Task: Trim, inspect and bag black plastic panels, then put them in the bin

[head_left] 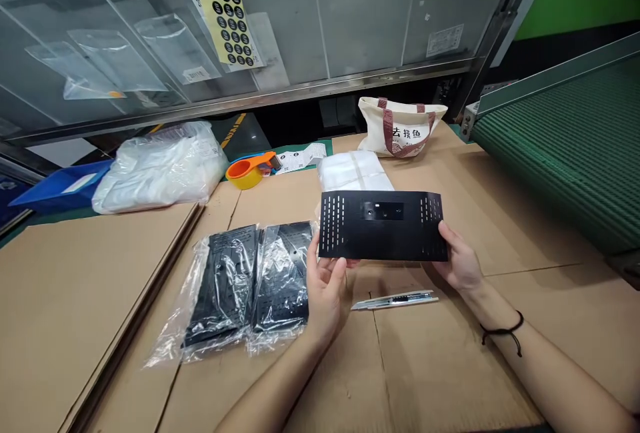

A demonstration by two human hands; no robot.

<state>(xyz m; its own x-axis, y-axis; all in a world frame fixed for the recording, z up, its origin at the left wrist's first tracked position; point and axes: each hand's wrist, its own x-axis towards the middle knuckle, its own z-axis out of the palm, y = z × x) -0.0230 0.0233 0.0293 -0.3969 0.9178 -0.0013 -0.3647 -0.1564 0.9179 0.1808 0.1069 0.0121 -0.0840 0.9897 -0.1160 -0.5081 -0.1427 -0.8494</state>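
A flat black panel (383,236) with rows of small slots at both ends is held up above the cardboard surface. My left hand (326,290) grips its lower left corner, and my right hand (460,260) grips its right edge. Below the panel lies a slim metal and white tool, perhaps a utility knife (395,300). Two black panels in clear plastic bags, one (223,283) at the left and another (283,276) beside my left hand, rest on the cardboard. Behind the held panel sits a stack of white plastic packaging (355,170).
Toward the back stand an orange tape dispenser (247,170), a cream tote bag (403,128) and a bulky clear plastic bundle (160,166). A blue tray (60,186) is at far left. Raised cardboard (90,286) borders the left side; a green ribbed conveyor (565,146) flanks the right.
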